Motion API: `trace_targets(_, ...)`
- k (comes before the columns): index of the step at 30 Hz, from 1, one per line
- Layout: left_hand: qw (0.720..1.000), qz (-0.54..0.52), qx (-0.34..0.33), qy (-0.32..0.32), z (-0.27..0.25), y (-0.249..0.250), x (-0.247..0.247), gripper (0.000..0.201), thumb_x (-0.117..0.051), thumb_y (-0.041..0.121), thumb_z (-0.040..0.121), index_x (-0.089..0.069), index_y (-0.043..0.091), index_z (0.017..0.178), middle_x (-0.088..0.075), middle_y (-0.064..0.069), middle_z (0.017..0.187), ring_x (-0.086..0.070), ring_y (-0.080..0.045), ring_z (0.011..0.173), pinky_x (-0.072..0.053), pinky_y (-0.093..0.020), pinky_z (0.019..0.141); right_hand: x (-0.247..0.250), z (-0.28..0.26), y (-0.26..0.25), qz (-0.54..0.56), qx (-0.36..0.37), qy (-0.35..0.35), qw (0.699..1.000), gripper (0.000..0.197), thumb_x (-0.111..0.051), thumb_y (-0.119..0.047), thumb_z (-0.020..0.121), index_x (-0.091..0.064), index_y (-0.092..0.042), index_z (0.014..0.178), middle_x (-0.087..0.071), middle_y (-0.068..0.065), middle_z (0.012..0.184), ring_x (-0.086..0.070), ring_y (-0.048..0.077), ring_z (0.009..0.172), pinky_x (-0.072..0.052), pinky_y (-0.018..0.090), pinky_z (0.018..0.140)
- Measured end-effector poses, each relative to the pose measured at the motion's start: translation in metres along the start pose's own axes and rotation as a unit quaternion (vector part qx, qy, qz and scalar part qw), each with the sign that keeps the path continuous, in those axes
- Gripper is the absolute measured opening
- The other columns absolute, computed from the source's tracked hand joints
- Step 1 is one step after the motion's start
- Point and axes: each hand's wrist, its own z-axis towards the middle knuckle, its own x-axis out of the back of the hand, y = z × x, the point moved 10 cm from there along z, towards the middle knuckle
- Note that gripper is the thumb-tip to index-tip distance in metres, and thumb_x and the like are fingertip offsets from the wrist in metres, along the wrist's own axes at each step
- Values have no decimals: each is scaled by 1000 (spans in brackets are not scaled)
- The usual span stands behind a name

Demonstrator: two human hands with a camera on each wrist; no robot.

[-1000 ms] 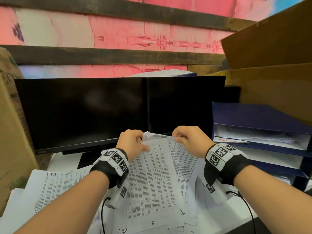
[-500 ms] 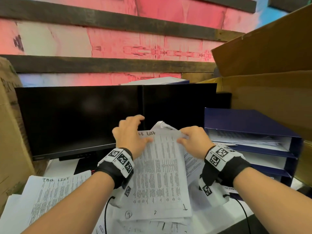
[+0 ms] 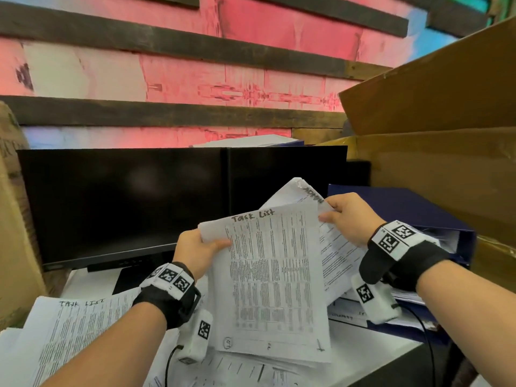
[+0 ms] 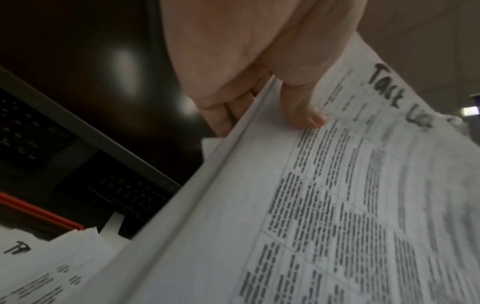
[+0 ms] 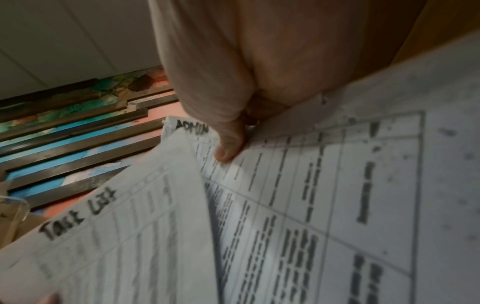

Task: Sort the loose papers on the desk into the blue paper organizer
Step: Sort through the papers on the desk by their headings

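Observation:
My left hand pinches the top left corner of a printed sheet headed "Task List", thumb on its face. My right hand pinches the upper edge of a second sheet marked "ADMIN" just behind and to the right of it. Both sheets are lifted in front of the monitors. The blue paper organizer stands at the right behind my right wrist, with papers in its trays. More loose papers lie on the desk below.
Two dark monitors stand close behind the hands. Cardboard boxes rise at the right above the organizer, and another box stands at the left. The white desk edge shows at the lower right.
The left hand has taken hold of the "Task List" sheet and drawn it left and down. The right hand has pulled the "ADMIN" sheet up and right, so the two sheets are apart.

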Motion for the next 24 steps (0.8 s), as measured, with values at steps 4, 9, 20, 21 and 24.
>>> trace_targets(4,997,12,-28,-77,-7,11,-11,15,-73,0,78,-74,11,88,-76,-4,84,-73,-17,80,-59,-34,77,8,-2,-6,-20,11,-6,1000,26,-63,-11,90,-58,-18,65,-58,-3,68,-54,13,65,-43,27,65)
trace_targets(9,983,38,-58,-172,-25,29,-53,12,-71,-4,79,-75,6,84,-76,-7,83,-73,-19,80,-57,-22,66,-8,-14,-50,-15,89,-55,994,16,-66,-12,88,-66,-24,78,-60,-17,69,-56,-11,61,-40,5,59)
trace_targets(20,990,-44,-8,-137,-39,12,-65,13,-70,-3,80,-71,8,87,-76,-4,80,-73,-18,75,-58,-23,62,-6,-95,73,185,-90,-36,978,19,-69,-6,86,-70,-14,103,-75,1,97,-71,16,88,-59,35,76)
trace_targets(21,988,-31,-7,-154,-42,12,-77,13,-70,-2,80,-71,8,87,-76,-5,82,-73,-19,76,-59,-26,65,-5,-103,85,217,-108,-19,970,21,-65,-4,88,-68,-12,107,-75,2,99,-72,18,90,-59,32,75)
trace_targets(24,977,15,-39,-207,-55,17,-114,14,-73,0,78,-73,13,82,-76,-3,79,-73,-18,76,-58,-28,70,13,-121,122,286,-172,56,941,24,-57,1,91,-63,-5,113,-73,10,104,-72,21,89,-59,30,71)
